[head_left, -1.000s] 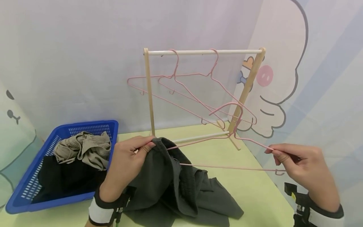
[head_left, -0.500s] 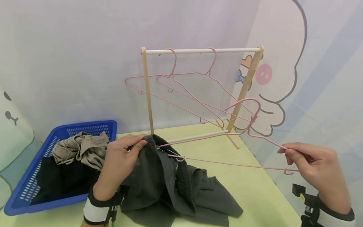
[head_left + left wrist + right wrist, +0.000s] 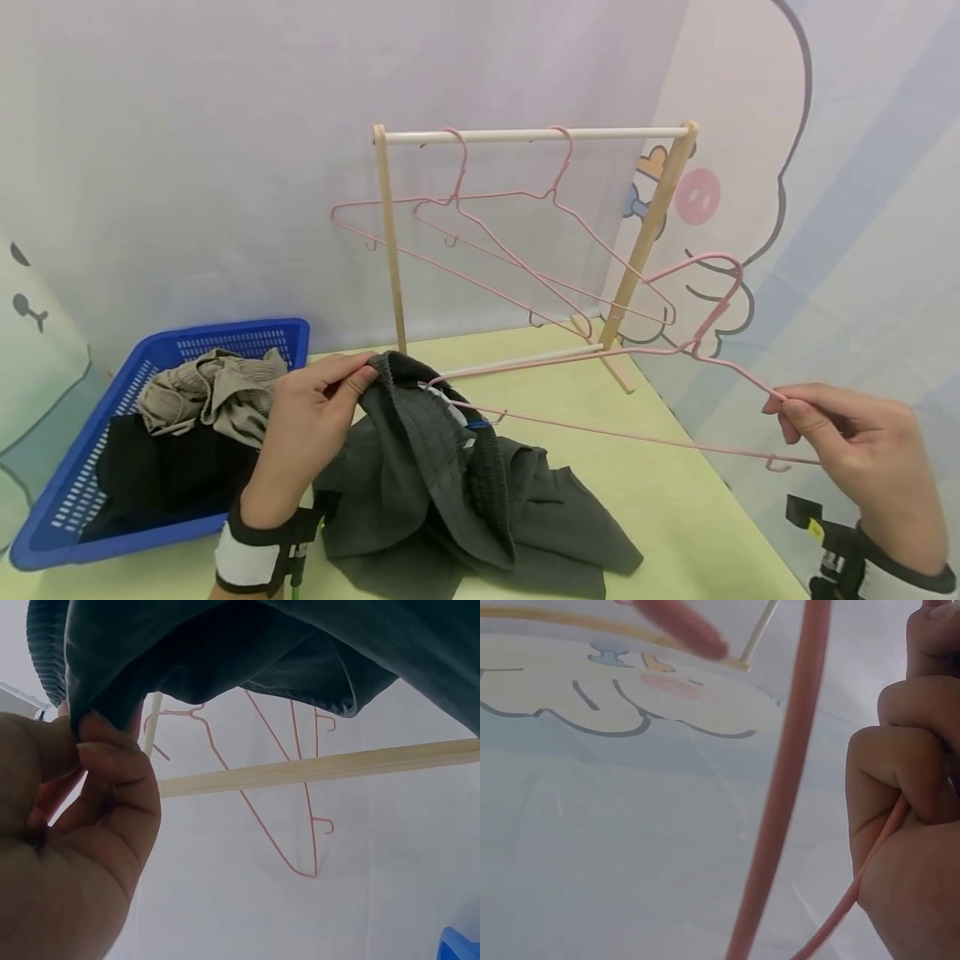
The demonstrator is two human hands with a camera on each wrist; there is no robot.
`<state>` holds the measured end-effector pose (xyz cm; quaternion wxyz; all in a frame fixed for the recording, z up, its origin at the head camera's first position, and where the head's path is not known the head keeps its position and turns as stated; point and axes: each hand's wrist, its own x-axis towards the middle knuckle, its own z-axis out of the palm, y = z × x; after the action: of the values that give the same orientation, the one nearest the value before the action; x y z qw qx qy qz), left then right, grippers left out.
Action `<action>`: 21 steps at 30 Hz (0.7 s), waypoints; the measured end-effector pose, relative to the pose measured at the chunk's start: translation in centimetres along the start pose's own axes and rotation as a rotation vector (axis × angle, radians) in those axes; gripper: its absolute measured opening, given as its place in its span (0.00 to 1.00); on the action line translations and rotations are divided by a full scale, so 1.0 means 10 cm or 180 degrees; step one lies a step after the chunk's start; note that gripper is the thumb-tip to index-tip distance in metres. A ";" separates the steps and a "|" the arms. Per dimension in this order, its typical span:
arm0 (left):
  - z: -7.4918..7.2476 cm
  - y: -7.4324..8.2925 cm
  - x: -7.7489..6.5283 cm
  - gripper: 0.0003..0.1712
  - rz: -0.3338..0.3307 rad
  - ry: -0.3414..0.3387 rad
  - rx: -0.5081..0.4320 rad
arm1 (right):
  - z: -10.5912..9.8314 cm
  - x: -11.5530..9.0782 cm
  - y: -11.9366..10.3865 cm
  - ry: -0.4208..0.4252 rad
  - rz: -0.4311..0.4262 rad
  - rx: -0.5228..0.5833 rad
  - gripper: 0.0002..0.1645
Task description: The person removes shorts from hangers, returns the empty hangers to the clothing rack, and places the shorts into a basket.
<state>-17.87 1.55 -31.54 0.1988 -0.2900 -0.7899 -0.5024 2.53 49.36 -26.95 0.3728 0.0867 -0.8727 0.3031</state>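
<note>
Dark grey pants (image 3: 405, 500) with a ribbed elastic waistband lie bunched on the table. My left hand (image 3: 311, 429) pinches the waistband's edge and lifts it; the left wrist view has the cloth (image 3: 420, 637) draping over the fingertips. A pink hanger (image 3: 711, 323) stretches from the waistband to my right hand (image 3: 870, 450), which pinches its right shoulder. The hanger's left end sits just inside the waist opening, beside a white label (image 3: 450, 407). In the right wrist view, pink wire passes under the curled fingers (image 3: 889, 757).
A wooden rack with a white rail (image 3: 510, 135) stands behind, two pink hangers hanging from it. On the left, a blue basket (image 3: 45, 533) holds a beige garment (image 3: 217, 387) and a black garment (image 3: 157, 483). The yellow table (image 3: 675, 517) ends at the right.
My right hand has moved right, drawing the hanger's left end back toward the waist opening. The left hand has shifted slightly left with the waistband, and the white label now shows.
</note>
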 end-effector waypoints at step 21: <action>-0.05 -0.02 0.01 0.13 -0.0192 0.0191 -0.0030 | -0.06 -0.13 0.08 -0.0156 0.0550 -0.0060 0.11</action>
<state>-18.07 1.06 -31.44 0.2059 -0.2517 -0.7897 -0.5203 3.54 50.25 -27.87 0.3246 0.0150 -0.8887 0.3236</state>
